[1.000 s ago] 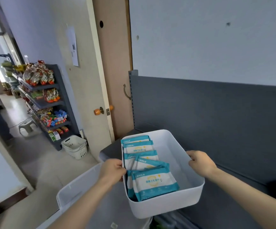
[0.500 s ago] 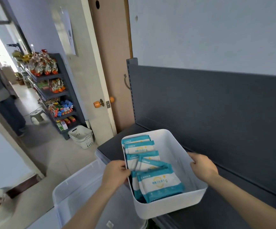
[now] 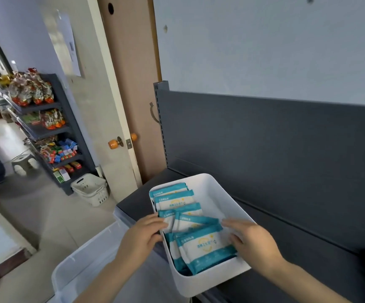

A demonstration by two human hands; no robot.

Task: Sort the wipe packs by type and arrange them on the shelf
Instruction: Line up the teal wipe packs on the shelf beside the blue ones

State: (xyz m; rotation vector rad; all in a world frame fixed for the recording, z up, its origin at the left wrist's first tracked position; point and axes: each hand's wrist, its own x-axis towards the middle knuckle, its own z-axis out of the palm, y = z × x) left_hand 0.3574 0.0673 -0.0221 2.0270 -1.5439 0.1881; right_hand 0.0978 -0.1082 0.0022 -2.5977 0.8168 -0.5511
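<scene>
Lower centre: white bin (image 3: pixel 210 281) sits on the dark shelf (image 3: pixel 308 254), wipe packs (image 3: pixel 203 246) inside (teal-edged). Left hand (image 3: pixel 142 236) stretches its fingers over the left rim; right hand (image 3: pixel 252 240) has its fingers spread loose beside the front pack.

Ahead of you rises a pale grey wall (image 3: pixel 264 44). To its left stands a brown door (image 3: pixel 131 84) with an orange knob (image 3: pixel 113 143). Far left, a dark rack (image 3: pixel 68 136) holds colourful snack packets, with a white basket (image 3: pixel 91 189) and stool (image 3: pixel 23 160) on the pale floor (image 3: pixel 46 215).
</scene>
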